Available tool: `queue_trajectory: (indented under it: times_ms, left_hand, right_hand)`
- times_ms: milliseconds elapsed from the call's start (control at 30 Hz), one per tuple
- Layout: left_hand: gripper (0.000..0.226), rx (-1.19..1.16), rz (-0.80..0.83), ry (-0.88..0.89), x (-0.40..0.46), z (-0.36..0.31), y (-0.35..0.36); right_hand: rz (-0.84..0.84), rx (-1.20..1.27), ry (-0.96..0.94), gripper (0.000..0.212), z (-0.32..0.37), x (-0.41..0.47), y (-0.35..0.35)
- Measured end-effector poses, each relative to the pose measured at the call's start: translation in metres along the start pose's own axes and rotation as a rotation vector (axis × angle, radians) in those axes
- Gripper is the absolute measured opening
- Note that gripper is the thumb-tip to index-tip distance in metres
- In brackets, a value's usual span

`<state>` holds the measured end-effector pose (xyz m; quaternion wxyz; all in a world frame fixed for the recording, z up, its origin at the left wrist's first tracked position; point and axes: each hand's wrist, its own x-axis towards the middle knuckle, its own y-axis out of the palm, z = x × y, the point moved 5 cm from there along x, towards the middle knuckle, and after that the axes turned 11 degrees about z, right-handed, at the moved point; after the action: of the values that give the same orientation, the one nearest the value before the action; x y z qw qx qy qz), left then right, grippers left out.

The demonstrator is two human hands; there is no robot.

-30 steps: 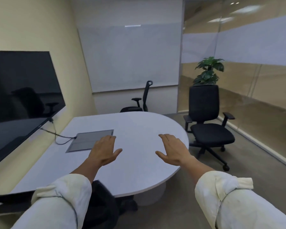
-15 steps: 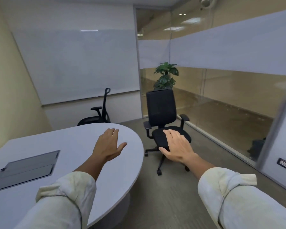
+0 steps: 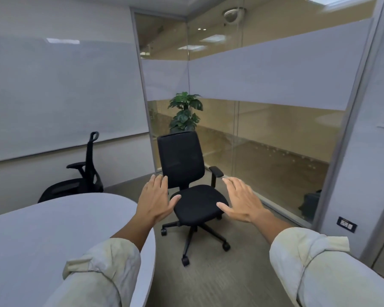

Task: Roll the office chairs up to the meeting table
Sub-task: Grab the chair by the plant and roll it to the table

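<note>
A black office chair [image 3: 187, 173] on castors stands on the carpet, facing me, a short way off the rounded end of the white meeting table [image 3: 53, 227]. A second black chair [image 3: 80, 182] with a tall thin back sits behind the table's far edge, side-on. My left hand [image 3: 155, 200] and my right hand [image 3: 242, 200] are both held out, palms down, fingers spread, in front of the near chair's seat. Neither hand touches the chair or anything else.
A glass wall [image 3: 275, 140] with a frosted band runs along the right. A potted plant [image 3: 185, 111] stands behind the glass corner. A whiteboard [image 3: 64, 96] covers the far wall. Open carpet [image 3: 208, 280] lies between me and the near chair.
My view has swung right, off the tabletop and onto the near chair, which now looks closer. Both hands have left the space over the table and now hover before the chair's seat.
</note>
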<state>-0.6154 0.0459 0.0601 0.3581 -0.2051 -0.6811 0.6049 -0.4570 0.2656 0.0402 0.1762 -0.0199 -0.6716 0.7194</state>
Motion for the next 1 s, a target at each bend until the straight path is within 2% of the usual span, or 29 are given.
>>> queue_trajectory:
  times_ms: [267,433,667,1000]
  left_hand:
    - [0.080,-0.005,0.013,0.006,0.144,0.023,0.030]
    - [0.080,0.000,0.013,-0.032,0.224,0.013,0.062]
    - [0.082,0.016,-0.005,-0.048,0.347,-0.016,0.096]
    - [0.079,-0.039,-0.051,-0.223,0.498,-0.055,0.111]
  right_hand:
    - [-0.039,-0.022,0.042,0.082,-0.067,0.107,0.008]
    - [-0.027,-0.007,0.041,0.080,-0.122,0.165,0.026]
    - [0.005,-0.032,-0.042,0.081,-0.222,0.262,0.045]
    - [0.008,-0.020,-0.166,0.081,-0.337,0.399,0.036]
